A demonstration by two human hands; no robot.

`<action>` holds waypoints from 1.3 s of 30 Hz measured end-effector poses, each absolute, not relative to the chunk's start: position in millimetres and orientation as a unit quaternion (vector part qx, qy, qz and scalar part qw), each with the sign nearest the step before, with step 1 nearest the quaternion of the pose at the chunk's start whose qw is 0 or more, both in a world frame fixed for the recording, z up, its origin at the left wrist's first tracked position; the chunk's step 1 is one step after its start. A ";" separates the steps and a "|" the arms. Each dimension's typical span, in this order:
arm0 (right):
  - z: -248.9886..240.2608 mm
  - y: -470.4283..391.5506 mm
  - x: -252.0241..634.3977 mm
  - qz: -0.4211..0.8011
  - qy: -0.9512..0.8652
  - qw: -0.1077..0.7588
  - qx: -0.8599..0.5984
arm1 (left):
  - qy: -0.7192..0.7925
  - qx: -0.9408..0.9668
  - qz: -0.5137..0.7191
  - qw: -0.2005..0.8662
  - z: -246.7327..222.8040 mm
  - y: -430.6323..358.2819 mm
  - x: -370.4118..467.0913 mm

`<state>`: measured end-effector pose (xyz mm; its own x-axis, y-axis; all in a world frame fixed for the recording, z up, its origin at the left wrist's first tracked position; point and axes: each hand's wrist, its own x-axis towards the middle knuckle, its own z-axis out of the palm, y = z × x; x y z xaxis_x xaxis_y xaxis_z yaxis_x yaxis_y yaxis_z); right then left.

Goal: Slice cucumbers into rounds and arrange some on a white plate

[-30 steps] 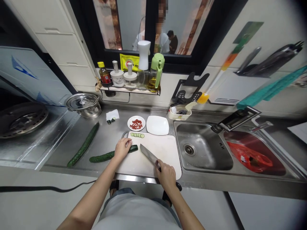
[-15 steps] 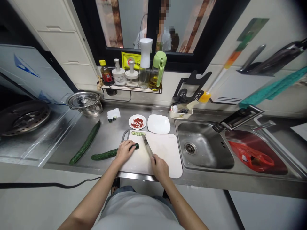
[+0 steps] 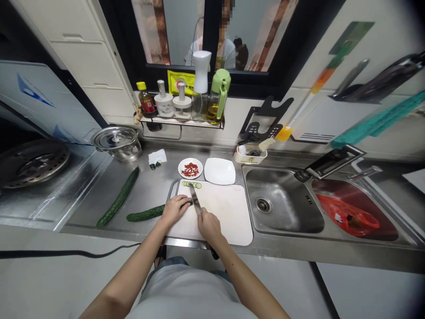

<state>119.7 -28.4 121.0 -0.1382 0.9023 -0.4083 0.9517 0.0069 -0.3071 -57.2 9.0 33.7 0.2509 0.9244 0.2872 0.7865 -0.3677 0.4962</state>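
My left hand (image 3: 175, 210) is closed over the right end of a dark green cucumber (image 3: 145, 214), which lies partly on the white cutting board (image 3: 229, 212) and partly on the steel counter. In my right hand (image 3: 210, 225) is a knife (image 3: 195, 197), its blade against the cucumber's cut end and its tip by the slices. A row of pale cucumber slices (image 3: 197, 185) rests along the board's top left edge. Another whole cucumber (image 3: 117, 199) lies on the counter to the left. Behind the board are a plate of chopped red pieces (image 3: 190, 169) and a white plate (image 3: 219, 171).
A lidded steel pot (image 3: 117, 144) stands at the back left, near a paper scrap (image 3: 157, 156) with cucumber ends. The sink (image 3: 282, 201) is right of the board. Bottles and jars fill a wall rack (image 3: 182, 119). A person shows in the window glass.
My right hand and the knife have moved left, bringing the blade to the cucumber's end. The knife tip has shifted left over the slices. My left hand has hardly moved.
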 end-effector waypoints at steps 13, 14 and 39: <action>119.4 -26.4 114.4 -0.264 0.703 0.057 0.658 | 0.541 0.785 0.276 0.120 36.2 10.0 -55.9; 119.1 -26.2 114.3 -0.264 0.703 0.056 0.658 | 0.541 0.785 0.277 0.119 36.3 9.9 -55.9; 131.9 -56.6 132.3 -0.283 0.711 0.102 0.635 | 0.527 0.789 0.294 0.117 33.6 10.9 -56.3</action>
<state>132.3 -56.6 131.9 -0.1719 0.8460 -0.5048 0.9617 0.0329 -0.2722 -56.3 10.9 33.6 0.2723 0.8995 0.3416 0.7622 -0.4183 0.4940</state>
